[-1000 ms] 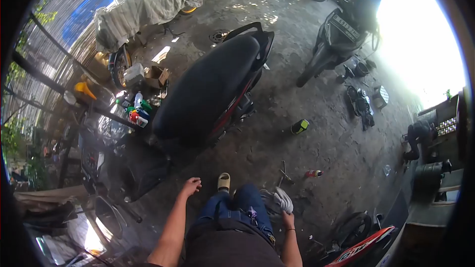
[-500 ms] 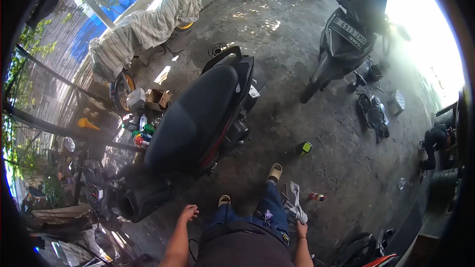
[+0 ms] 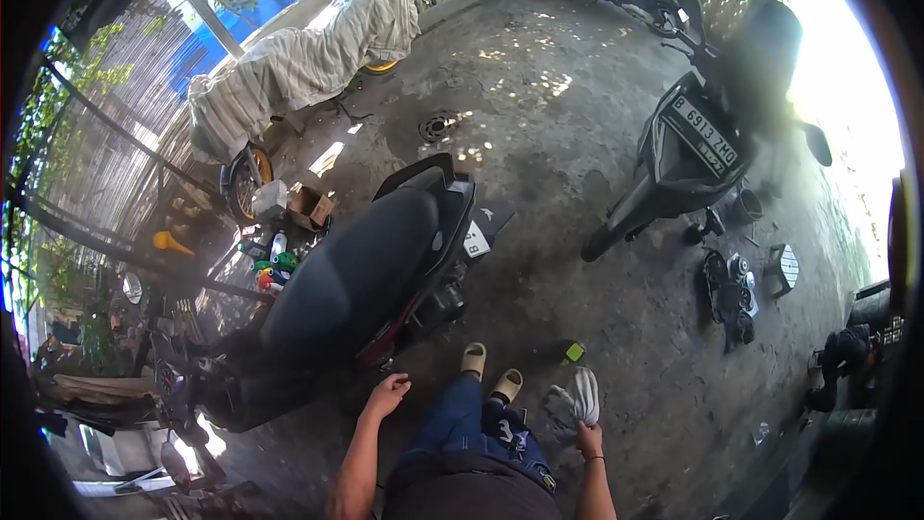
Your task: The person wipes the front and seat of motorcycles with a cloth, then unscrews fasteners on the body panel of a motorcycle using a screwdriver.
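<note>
Beside the black scooter [image 3: 351, 265], your left hand [image 3: 388, 395] hangs half-curled while your right hand [image 3: 589, 440] grips a pale cloth [image 3: 584, 395].

Grey-white cloth [image 3: 584, 395], black motorcycle seat [image 3: 351, 265]

The right fingers [image 3: 588, 439] partly hide a grey cloth [image 3: 584, 397], and blur partly smears the rightmost scooter [image 3: 693, 135].

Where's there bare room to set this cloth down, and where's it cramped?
The widest bare floor lies between the near scooter and the scooter plated B 6913 ZMO. Another patch lies between the cloth in the right hand and the loose parts at picture right. Crowded: picture-left of the near scooter, with bottles and a cardboard box.
</note>
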Tool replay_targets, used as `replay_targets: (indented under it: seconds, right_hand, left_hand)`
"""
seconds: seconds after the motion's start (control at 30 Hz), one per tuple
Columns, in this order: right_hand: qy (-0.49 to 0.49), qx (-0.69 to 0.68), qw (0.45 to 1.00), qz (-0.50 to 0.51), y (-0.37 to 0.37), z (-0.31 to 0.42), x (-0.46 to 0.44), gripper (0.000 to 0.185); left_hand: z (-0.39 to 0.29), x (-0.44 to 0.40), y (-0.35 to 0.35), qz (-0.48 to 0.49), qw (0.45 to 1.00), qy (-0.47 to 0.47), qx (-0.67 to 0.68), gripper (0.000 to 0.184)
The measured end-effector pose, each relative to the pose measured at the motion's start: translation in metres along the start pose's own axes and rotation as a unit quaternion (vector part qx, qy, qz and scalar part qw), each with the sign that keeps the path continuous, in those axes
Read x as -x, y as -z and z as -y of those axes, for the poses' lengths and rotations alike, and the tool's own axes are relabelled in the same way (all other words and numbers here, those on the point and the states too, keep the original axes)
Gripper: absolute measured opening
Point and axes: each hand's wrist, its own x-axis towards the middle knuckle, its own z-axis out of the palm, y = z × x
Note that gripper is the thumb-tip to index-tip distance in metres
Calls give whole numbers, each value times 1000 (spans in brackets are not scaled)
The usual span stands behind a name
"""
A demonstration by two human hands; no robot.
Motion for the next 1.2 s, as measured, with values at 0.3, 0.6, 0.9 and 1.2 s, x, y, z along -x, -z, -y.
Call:
replay_targets:
  seconds: [0.3, 0.6, 0.9, 1.2]
  right_hand:
    - [7, 44, 999, -10, 12, 97, -47, 46]
    - [127, 59, 985, -105, 25, 221, -102, 39]
    - [316, 3, 943, -103, 19, 389, -175, 29]
    - [374, 11, 927, -21, -9, 587, -253, 33]
  left_hand:
    - [-125, -77, 15, -227, 953, -190, -62, 62]
    - [-250, -164, 2, -301, 919, -73, -245, 90]
    - [-246, -180, -5, -293, 909, -44, -294, 104]
    - [-255, -215, -16, -254, 940, 69, -216, 67]
